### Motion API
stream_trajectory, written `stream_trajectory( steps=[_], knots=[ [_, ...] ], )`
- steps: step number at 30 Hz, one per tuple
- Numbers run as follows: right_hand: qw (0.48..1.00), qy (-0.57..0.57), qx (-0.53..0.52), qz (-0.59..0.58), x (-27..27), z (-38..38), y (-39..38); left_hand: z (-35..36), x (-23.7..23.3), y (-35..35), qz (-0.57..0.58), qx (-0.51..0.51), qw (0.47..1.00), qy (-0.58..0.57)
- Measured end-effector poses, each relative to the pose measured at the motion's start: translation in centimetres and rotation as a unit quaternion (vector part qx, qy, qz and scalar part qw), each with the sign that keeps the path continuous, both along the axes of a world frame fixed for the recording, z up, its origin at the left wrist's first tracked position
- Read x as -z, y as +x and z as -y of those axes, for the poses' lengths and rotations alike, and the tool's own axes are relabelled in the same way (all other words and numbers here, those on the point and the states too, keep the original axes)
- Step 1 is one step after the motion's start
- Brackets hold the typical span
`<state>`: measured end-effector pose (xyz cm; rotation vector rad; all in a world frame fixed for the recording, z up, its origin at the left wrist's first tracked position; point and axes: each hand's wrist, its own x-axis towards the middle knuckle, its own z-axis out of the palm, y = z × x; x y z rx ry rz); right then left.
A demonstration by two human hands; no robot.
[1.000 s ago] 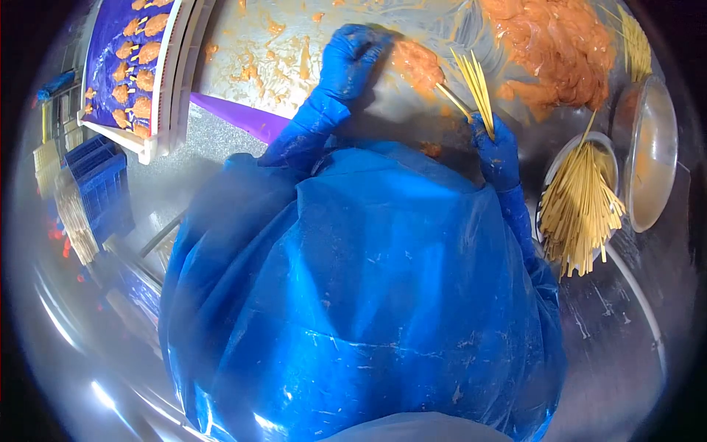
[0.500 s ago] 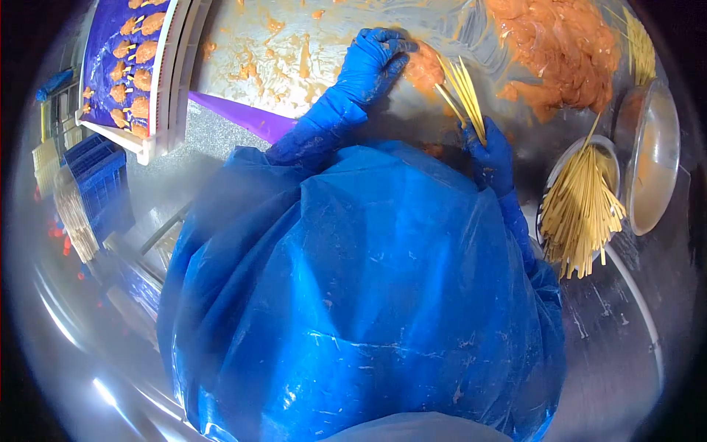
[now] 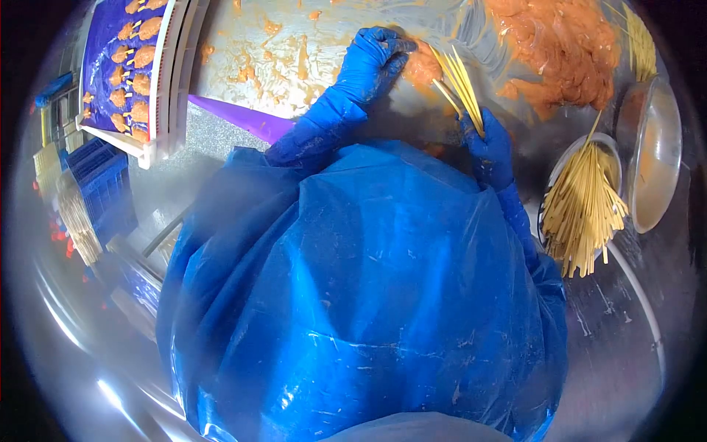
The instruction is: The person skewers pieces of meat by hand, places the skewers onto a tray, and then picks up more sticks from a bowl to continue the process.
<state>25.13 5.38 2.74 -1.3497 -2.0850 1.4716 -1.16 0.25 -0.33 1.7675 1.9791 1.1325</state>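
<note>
In a blue glove, my left hand (image 3: 370, 65) is closed, its fingers curled on the left end of a piece of raw meat (image 3: 423, 66) on the metal table. My right hand (image 3: 488, 147), gloved too, grips a small bunch of wooden skewers (image 3: 464, 87). They fan out upward from the fist, and their tips lie at the right side of that piece. One skewer slants apart from the rest, toward the left. Its lower end and my right fingertips are partly hidden.
A large heap of raw meat (image 3: 560, 48) lies at upper right. Many skewers (image 3: 583, 206) stand in a round bowl (image 3: 618, 158) beside a metal basin (image 3: 655, 158). More skewers (image 3: 639, 44) lie farther back. At left, skewered meat (image 3: 143, 55) rests on a blue-lined tray (image 3: 99, 55).
The skewers' tips have shifted slightly left and up in the bunch's tilt, with my right hand nearly in place. My left hand stays on the meat.
</note>
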Motion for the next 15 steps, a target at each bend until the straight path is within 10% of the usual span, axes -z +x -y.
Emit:
stream_trajectory(
  steps=[15],
  knots=[
    [0.998, -0.049, 0.003, -0.029, 1.1, -0.4, -0.3, 0.8, 0.7, -1.1, 0.085, -0.161, 0.981, 0.065]
  ],
)
